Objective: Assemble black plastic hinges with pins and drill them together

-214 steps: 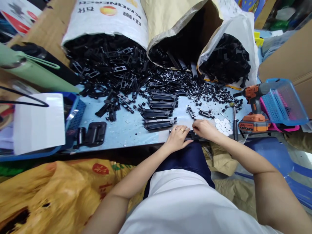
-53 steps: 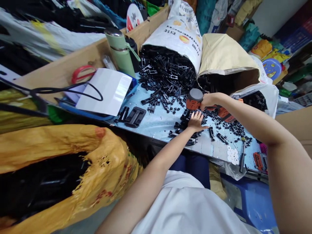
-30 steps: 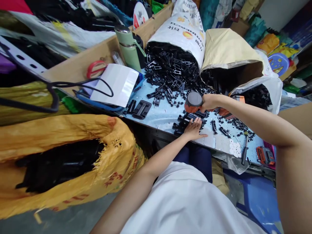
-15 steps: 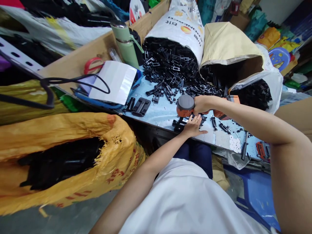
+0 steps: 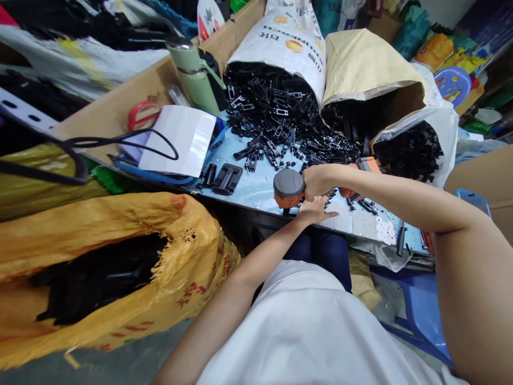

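My right hand (image 5: 318,181) is wrapped round the grip of an orange and grey cordless drill (image 5: 289,188), whose grey rear end points up at me. The drill's orange base (image 5: 367,164) shows beyond my forearm. Just below, my left hand (image 5: 315,209) lies low at the table's front edge, thumb stretched out to the right and fingers spread over black plastic parts. Its fingertips are partly covered by the right hand and drill. The drill's tip is hidden, so I cannot tell what it touches. Small black clips (image 5: 268,149) lie in a pile behind the drill.
A white sack (image 5: 280,45) spills black clips onto the blue table (image 5: 256,184). A paper sack (image 5: 368,59) stands beside it. Left are a green flask (image 5: 196,80), red tape (image 5: 143,115) and a black plate (image 5: 227,179). A yellow sack (image 5: 192,235) stands front left, a screwdriver (image 5: 401,239) right.
The drill and my right hand have shifted left and toward me, now covering more of the left hand's fingers and the black parts. The whole view has turned slightly.
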A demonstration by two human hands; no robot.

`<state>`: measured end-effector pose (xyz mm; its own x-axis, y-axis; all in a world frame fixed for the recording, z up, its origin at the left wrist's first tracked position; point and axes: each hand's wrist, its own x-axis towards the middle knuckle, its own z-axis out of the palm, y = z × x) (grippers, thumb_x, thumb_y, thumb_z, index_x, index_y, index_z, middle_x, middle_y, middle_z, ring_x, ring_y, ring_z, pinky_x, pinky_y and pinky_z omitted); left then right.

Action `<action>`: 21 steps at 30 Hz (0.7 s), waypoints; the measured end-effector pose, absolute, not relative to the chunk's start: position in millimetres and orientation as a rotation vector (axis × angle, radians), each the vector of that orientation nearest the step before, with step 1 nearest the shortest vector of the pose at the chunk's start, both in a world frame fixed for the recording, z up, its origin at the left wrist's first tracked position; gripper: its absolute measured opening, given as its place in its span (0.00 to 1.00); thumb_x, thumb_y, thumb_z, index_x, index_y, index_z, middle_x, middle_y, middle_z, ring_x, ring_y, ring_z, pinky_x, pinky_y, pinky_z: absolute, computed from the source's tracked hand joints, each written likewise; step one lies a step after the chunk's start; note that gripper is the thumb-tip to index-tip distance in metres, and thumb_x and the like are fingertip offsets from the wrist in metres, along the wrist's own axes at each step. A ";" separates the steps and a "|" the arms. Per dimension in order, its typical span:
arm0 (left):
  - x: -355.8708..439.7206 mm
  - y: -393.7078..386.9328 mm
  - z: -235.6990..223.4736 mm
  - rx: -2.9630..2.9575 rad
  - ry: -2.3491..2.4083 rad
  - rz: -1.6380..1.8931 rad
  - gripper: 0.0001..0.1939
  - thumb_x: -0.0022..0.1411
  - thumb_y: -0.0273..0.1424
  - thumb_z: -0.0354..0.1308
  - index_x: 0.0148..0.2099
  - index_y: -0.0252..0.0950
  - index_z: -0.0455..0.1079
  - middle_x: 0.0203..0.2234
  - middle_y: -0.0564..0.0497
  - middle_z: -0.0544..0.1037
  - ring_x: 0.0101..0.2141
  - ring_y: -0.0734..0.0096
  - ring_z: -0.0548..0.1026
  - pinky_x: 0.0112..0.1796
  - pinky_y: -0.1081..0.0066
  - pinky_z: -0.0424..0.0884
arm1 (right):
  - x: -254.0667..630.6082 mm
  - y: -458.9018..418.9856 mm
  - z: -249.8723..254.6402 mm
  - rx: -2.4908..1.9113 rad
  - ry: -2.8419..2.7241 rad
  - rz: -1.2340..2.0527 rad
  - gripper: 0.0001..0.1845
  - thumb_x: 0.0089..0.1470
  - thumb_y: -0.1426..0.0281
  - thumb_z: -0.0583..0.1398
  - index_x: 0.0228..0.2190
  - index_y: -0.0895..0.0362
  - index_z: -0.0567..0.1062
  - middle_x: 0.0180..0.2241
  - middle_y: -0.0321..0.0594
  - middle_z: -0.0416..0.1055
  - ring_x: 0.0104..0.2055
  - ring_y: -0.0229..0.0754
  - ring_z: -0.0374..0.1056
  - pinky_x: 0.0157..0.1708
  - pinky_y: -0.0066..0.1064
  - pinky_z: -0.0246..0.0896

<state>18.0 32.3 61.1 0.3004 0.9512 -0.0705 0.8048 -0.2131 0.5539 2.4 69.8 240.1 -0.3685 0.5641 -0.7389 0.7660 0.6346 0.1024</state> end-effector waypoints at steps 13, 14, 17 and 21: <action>13.7 23.7 47.7 2.350 1.555 0.327 0.37 0.60 0.52 0.40 0.59 0.25 0.56 0.57 0.33 0.61 0.59 0.51 0.57 0.57 0.54 0.52 | 149.4 65.9 215.2 1.678 2.220 -1.325 0.12 0.37 0.70 0.63 0.29 0.60 0.72 0.15 0.29 0.61 0.17 0.32 0.58 0.19 0.23 0.56; 13.4 23.8 47.8 2.365 1.553 0.327 0.38 0.61 0.51 0.40 0.60 0.25 0.55 0.59 0.34 0.58 0.60 0.52 0.53 0.57 0.53 0.50 | 163.5 66.3 213.4 1.801 2.219 -1.336 0.13 0.38 0.70 0.63 0.30 0.60 0.71 0.15 0.29 0.61 0.17 0.32 0.58 0.19 0.23 0.56; 12.3 24.0 50.0 2.358 1.561 0.285 0.37 0.61 0.50 0.40 0.62 0.26 0.52 0.61 0.36 0.53 0.62 0.54 0.49 0.58 0.53 0.47 | 199.0 72.5 207.9 2.174 2.159 -1.213 0.14 0.39 0.70 0.63 0.31 0.61 0.71 0.16 0.30 0.62 0.18 0.32 0.57 0.21 0.24 0.58; 12.0 23.9 53.0 2.358 1.581 0.242 0.37 0.60 0.49 0.41 0.62 0.25 0.51 0.61 0.36 0.52 0.62 0.55 0.49 0.59 0.54 0.47 | 223.3 82.5 195.0 2.352 1.990 -1.031 0.13 0.39 0.68 0.63 0.28 0.63 0.71 0.16 0.34 0.62 0.19 0.34 0.58 0.22 0.25 0.58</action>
<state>12.0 23.9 53.0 0.3832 0.9234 -0.0223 0.8742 -0.3548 0.3314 223.3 82.5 195.0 0.0510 0.9184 -0.3924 0.8504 -0.2459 -0.4650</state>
